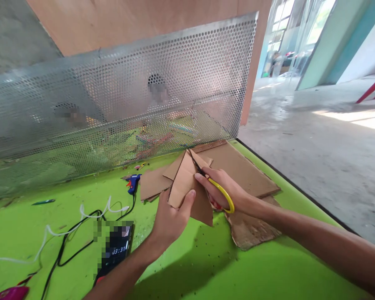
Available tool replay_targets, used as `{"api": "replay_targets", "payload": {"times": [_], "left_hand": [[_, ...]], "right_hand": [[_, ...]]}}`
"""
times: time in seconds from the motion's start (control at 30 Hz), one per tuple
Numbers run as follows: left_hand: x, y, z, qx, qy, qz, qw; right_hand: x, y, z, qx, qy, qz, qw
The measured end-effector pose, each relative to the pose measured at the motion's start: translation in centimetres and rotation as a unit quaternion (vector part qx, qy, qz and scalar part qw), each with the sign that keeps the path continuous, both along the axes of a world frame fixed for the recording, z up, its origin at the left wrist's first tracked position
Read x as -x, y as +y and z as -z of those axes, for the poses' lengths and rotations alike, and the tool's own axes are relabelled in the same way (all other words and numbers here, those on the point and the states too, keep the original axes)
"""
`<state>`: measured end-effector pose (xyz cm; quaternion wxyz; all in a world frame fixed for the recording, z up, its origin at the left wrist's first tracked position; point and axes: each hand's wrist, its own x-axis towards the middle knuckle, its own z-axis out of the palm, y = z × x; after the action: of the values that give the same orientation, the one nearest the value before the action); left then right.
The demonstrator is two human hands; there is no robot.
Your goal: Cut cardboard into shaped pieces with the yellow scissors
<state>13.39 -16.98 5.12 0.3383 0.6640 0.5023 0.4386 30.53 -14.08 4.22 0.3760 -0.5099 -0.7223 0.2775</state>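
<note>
My left hand (171, 214) grips a piece of brown cardboard (181, 179) by its lower edge, with the thumb on the near face. In my right hand (221, 185) is a pair of scissors (226, 200) with yellow handles and dark blades. The blades lie across the upper right part of the cardboard, pointing up and away. How far they are apart is hard to see. Behind and under the hands lie more cardboard sheets (240, 166), stacked loosely on the green table (181, 275). A crumpled cardboard scrap (250, 233) lies below my right forearm.
A perforated metal screen (190, 66) stands along the table's far side, with people behind it. To the left are a blue glue gun (133, 183), black and white cables (62, 246), a phone (115, 252) and a green pen (43, 202). A red chair (373, 89) stands at far right.
</note>
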Motion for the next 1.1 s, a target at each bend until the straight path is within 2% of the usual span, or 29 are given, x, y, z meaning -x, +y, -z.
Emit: {"api": "replay_targets", "payload": {"times": [0.17,0.37,0.67,0.83,0.93,1.1], "left_hand": [[0.0,0.1,-0.3,0.010,-0.041,-0.007,0.999],[1.0,1.4,0.0,0.096,-0.090,0.006,0.991],[2.7,3.3,0.0,0.182,-0.173,0.035,0.967],[2.3,3.1,0.5,0.171,-0.191,0.021,0.966],[2.1,2.9,0.7,0.167,-0.186,0.023,0.968],[1.6,2.4,0.5,0.160,-0.183,0.024,0.970]], "right_hand": [[0.3,-0.1,0.5,-0.015,0.024,0.016,0.999],[-0.4,1.0,1.2,-0.013,0.026,0.001,1.000],[-1.6,1.0,-0.5,0.134,0.138,-0.090,0.977],[-1.3,1.3,0.6,0.161,0.145,-0.085,0.973],[-1.1,1.4,1.1,0.175,0.147,-0.105,0.968],[-0.9,1.6,1.3,0.113,0.137,-0.104,0.979]]}}
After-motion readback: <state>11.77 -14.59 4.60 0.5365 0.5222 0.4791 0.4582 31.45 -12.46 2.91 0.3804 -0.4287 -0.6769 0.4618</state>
